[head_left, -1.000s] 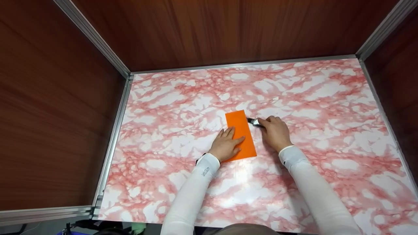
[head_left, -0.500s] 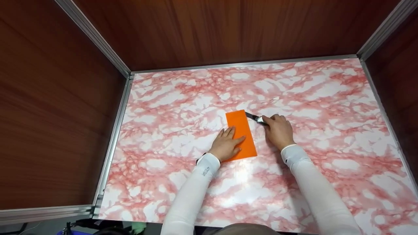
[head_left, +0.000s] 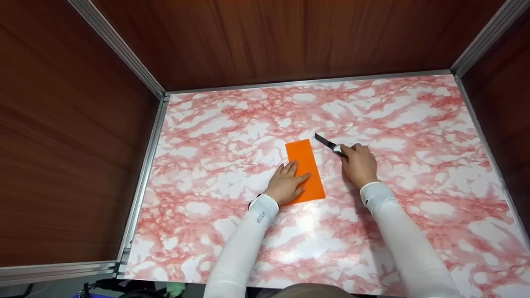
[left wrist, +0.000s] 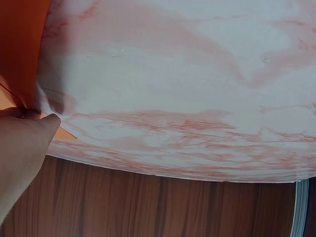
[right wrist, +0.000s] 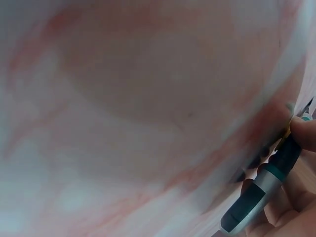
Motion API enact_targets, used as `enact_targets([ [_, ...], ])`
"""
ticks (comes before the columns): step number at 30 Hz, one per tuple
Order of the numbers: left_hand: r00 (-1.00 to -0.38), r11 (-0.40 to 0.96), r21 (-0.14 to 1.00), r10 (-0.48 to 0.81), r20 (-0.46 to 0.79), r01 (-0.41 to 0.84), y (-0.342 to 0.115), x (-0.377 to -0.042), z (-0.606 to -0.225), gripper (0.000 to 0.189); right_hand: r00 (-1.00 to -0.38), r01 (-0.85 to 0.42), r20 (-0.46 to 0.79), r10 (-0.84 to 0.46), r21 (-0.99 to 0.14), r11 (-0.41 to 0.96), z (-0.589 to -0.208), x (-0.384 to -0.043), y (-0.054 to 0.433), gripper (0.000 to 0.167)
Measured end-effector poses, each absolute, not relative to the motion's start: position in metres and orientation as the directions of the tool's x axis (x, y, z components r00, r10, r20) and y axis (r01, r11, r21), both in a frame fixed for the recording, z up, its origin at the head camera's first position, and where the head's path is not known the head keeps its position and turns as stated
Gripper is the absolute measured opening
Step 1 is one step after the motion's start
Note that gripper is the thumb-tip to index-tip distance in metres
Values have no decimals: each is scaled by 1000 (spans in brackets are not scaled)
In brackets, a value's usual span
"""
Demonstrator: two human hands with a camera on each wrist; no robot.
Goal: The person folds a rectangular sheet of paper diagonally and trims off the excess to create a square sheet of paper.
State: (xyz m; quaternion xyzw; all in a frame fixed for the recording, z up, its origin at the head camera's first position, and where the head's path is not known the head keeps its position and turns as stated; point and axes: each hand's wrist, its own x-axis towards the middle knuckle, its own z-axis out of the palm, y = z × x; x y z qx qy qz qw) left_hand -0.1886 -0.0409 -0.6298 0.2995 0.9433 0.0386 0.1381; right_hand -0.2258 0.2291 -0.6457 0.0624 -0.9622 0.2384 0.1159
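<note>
A folded-looking orange paper lies on the pink-and-white marbled table. My left hand rests on its left part with fingers spread, holding it down; in the left wrist view my thumb side shows by the paper's edge. My right hand grips a utility knife, its dark blade out and pointing up and left. The blade tip is just beyond the paper's top right corner, apart from it. In the right wrist view, the knife's dark green and grey handle lies across my curled fingers.
The marbled table is walled in by dark wood panels, one at the back and others left and right. Metal rails run along its back and side edges. Several dark items sit below the front left edge.
My right hand has moved up and to the right with the knife, bringing the blade from the paper's right edge past its top corner. My left hand and the paper have stayed put.
</note>
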Motion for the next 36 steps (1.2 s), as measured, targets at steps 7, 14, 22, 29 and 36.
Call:
enact_targets([
  [7,-780,814,167,581,-233,556,-41,-189,-630,55,-965,-129,264,5,-486,865,-643,-222,253,49],
  [14,-777,817,160,577,-253,554,-40,-189,-632,56,-969,-14,223,106,-478,878,-637,-213,305,48],
  [22,-777,815,148,578,-250,560,-40,-190,-633,55,-967,76,178,181,-475,877,-636,-202,340,46],
  [29,-778,813,162,582,-236,559,-41,-189,-631,54,-966,114,150,210,-481,869,-639,-200,345,45],
  [36,-777,812,165,583,-238,559,-41,-188,-630,55,-967,131,127,221,-498,857,-639,-200,345,45],
])
